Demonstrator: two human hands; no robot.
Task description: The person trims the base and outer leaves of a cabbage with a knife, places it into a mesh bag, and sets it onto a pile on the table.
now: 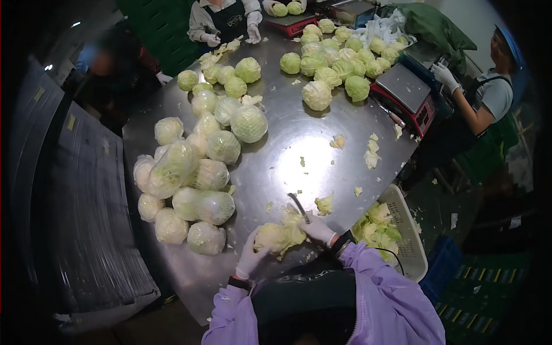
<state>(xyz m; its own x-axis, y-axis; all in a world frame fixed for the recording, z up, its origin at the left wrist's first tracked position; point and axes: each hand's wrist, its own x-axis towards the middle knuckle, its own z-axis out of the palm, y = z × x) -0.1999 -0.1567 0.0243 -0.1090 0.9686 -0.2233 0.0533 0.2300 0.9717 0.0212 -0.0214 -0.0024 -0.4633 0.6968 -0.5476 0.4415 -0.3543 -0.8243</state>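
Note:
At the near edge of the round metal table (259,172), my left hand (250,257), in a white glove, is wrapped round the left side of a pale cabbage (272,238). Its outer leaves hang loose on the right. My gloved right hand (318,230) grips a knife with a curved dark blade (297,206) that points up and left, just right of the cabbage. Several wrapped cabbages (204,205) are piled to the left. Small leaf scraps (325,204) lie beyond my hands.
A white basket (409,230) of leaves stands at right, below the table edge. Unwrapped cabbages (344,70) and a red scale (404,92) are at the far right. A co-worker (489,95) stands there; another (225,22) stands across the table. Blue crate (441,267) lower right.

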